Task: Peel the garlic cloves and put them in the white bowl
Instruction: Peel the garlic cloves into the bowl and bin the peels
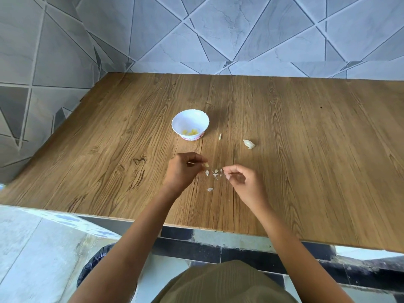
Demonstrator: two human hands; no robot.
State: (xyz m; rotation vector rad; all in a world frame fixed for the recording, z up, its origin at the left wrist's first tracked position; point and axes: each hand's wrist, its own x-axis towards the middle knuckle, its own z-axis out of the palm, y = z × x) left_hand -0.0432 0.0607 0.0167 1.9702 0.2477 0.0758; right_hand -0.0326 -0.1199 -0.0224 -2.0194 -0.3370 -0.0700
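Left hand (pixel 185 169): is hovering just over the bench (pixel 306 171) with fingers curled, pinching a small yellowish garlic clove (pixel 206 165) at its fingertips.
Held clove: is poking out of the fingertips toward the right hand; its long axis is too small to tell.
Right hand (pixel 240 180): is curling its fingers inward, thumb and forefinger pinching a skin scrap (pixel 221 171) just beside the held clove.
Skin flakes (pixel 215 174): are lying scattered on the bench between the two hands, with one more flake (pixel 209 189) sitting nearer the person.
Sliver (pixel 220 136): is lying beyond the hands, just right of the bowl, its long axis running away from the person.
Unpeeled clove (pixel 249 144): is resting on the bench to the right of the sliver, its long axis slanting, with the narrow tip pointing back-left toward the bowl and the fat end nearer the person.
White bowl (pixel 190 119): is standing upright beyond the left hand, scalloped at the rim, holding a few yellow peeled cloves (pixel 191 132) at its bottom.
Bowl marking: a pink patterned band (pixel 192 138) is circling the foot, too small to read.
Wall tiles (pixel 218 29): are rising grey behind the bench.
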